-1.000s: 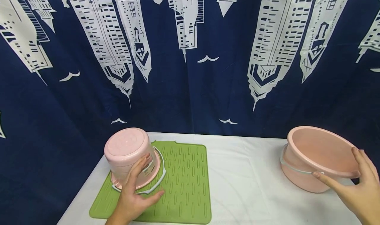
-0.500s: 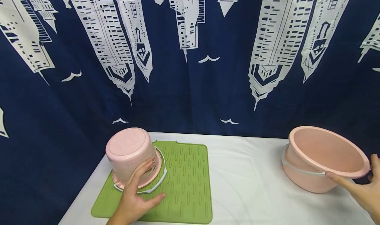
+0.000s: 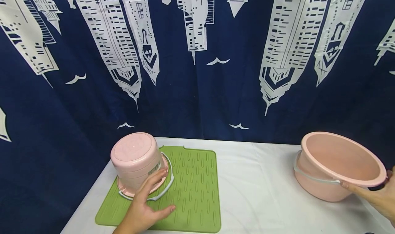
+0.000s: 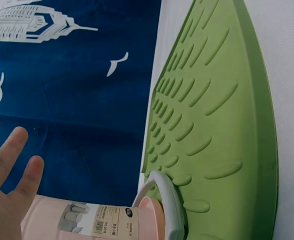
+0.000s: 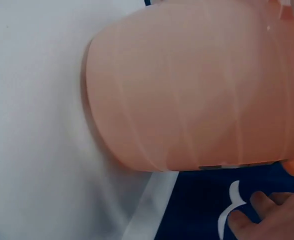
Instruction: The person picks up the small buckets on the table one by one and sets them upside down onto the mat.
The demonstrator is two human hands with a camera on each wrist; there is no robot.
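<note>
The upturned bucket [image 3: 134,165] sits at eight o'clock on a green mat [image 3: 197,193]; the left hand [image 3: 142,208], fingers spread wide, holds nothing just at its five o'clock. At four o'clock a mouth-up bucket [image 3: 339,165] stands on the white-covered counter [image 3: 253,193], the right hand [image 3: 381,198] wide beside its rim; whether they touch is unclear.

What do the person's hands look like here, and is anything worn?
The left hand and the right hand are both bare: no gloves, rings or sleeves show. Above the wrists nothing shows, so clothing there cannot be judged.
</note>
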